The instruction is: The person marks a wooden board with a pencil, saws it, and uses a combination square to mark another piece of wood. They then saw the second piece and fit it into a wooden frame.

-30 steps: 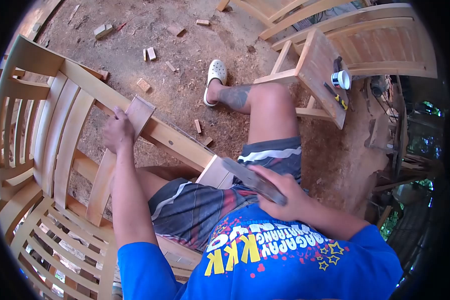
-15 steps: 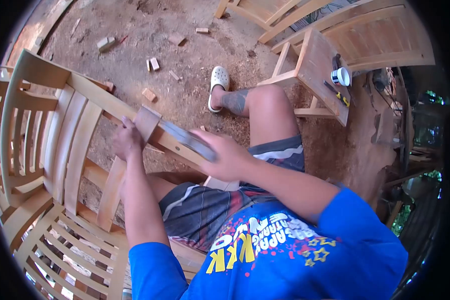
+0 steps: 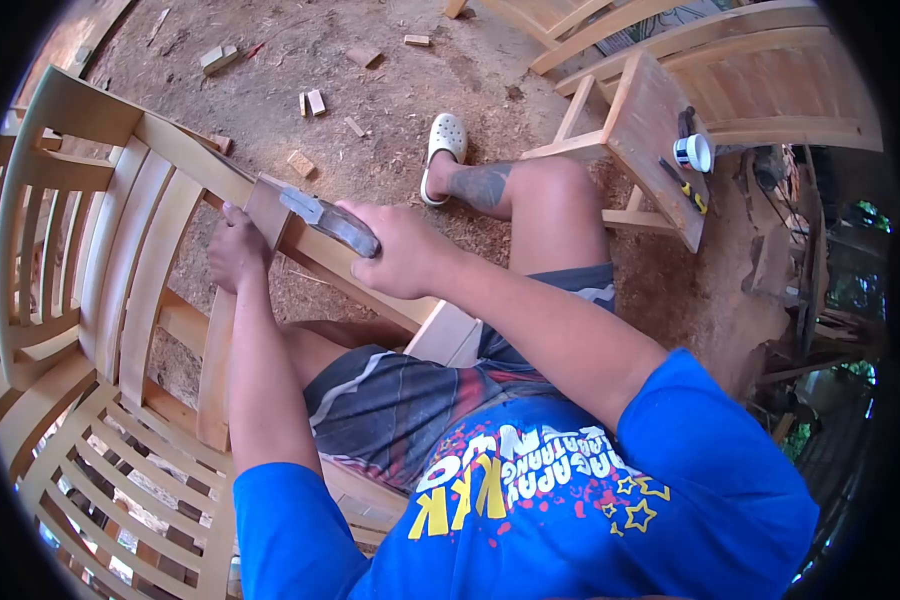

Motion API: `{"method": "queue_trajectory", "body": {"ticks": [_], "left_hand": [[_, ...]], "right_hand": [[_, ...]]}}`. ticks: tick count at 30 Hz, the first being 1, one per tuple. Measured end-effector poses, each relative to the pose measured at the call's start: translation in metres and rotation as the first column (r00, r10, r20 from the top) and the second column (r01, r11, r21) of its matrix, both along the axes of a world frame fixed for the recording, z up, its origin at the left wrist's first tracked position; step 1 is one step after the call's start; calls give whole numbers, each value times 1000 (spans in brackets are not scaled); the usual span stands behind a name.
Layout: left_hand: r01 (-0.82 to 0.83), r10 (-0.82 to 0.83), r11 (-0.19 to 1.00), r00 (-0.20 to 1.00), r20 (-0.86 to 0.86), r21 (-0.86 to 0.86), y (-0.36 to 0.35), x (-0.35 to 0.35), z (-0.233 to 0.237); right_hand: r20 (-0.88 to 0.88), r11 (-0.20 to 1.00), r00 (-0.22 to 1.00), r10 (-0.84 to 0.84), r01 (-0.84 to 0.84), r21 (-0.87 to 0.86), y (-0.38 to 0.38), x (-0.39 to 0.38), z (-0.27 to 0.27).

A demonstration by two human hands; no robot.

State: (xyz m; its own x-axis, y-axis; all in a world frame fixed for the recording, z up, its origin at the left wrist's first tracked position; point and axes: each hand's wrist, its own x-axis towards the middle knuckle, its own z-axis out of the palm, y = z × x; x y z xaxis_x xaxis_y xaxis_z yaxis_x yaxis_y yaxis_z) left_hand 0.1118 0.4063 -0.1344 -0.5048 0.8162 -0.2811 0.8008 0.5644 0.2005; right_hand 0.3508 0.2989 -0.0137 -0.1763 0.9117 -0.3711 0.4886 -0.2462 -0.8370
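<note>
1. Both hands are working apart from each other: the left hand (image 3: pixel 238 248) is clamping one wooden slat (image 3: pixel 267 212), and the right hand (image 3: pixel 395 250) is closing its fingers around one hand tool (image 3: pixel 315 212).
2. That slat is lying under the left hand, its upper end showing past the fingers, and its lower end is reaching down beside the left forearm.
3. The tool is sitting between the two hands, its pale grey end pointing at the slat's upper end; whether they are touching, I cannot tell.
4. One long rail (image 3: pixel 195 160) is running beneath the slat's upper end, and what look like three curved slats (image 3: pixel 133 260) are lying side by side on the picture's left.
5. One slatted panel (image 3: pixel 135 495) is filling the lower left corner.
6. Beyond the rail, one pale clog (image 3: pixel 448 138) is covering a foot on the dirt ground (image 3: pixel 390 90).
7. At least six wood offcuts (image 3: pixel 301 164) are lying scattered there, singly or in pairs.
8. On the right, one small wooden table (image 3: pixel 645 130) is holding three things: one white tub (image 3: pixel 693 153), one dark tool (image 3: pixel 686 123) and one yellow-handled tool (image 3: pixel 688 190).
9. More wooden furniture (image 3: pixel 770 80) is standing behind that table.
</note>
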Motion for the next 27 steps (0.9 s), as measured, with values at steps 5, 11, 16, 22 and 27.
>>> {"method": "queue_trajectory", "body": {"ticks": [5, 11, 16, 22, 27], "left_hand": [[78, -77, 997, 997, 15, 0, -8, 8, 1], [99, -96, 992, 995, 29, -83, -14, 18, 12], [102, -99, 992, 994, 45, -72, -15, 16, 9], [103, -102, 994, 994, 31, -43, -17, 17, 11], [105, -104, 994, 994, 13, -28, -16, 17, 5]], "right_hand": [[-8, 999, 999, -46, 46, 23, -60, 32, 34], [8, 959, 999, -49, 49, -279, -155, 80, 130], [-47, 977, 995, -89, 78, -197, -103, 48, 72], [-14, 992, 999, -42, 40, -120, 19, -14, -1], [-43, 991, 997, -58, 53, -125, -107, 54, 75]]}}
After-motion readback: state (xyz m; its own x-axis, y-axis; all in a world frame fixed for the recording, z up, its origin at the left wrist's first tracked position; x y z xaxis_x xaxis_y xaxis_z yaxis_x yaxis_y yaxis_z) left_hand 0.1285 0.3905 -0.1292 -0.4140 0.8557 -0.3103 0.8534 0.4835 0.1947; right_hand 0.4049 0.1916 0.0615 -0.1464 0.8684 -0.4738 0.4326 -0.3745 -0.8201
